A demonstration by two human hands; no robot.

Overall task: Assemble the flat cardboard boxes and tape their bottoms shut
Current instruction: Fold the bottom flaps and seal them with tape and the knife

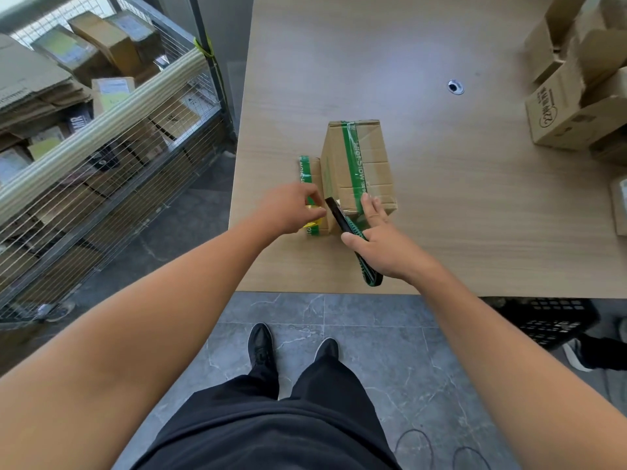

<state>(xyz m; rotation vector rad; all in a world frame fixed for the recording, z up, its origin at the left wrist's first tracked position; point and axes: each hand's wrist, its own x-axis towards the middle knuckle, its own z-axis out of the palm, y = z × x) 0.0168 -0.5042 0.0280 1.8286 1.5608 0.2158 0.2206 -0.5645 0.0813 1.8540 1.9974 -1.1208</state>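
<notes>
My left hand (291, 208) curls round the tape roll (305, 171) — right hand (383, 242) grips the utility knife (336, 213), forefinger flat on the taped box (369, 157).

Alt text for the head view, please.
A person tapes a cardboard box on a wooden table: the right hand holds a cutter at its near end, fingers on the green tape strip; the left hand grips a tape roll beside it.

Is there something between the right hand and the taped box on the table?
Nothing visible does. The right hand touches the near end of the box with its straight fingers, while it grips the cutter. The cutter's black tip lies beside the box, toward the tape roll under the left hand.
</notes>
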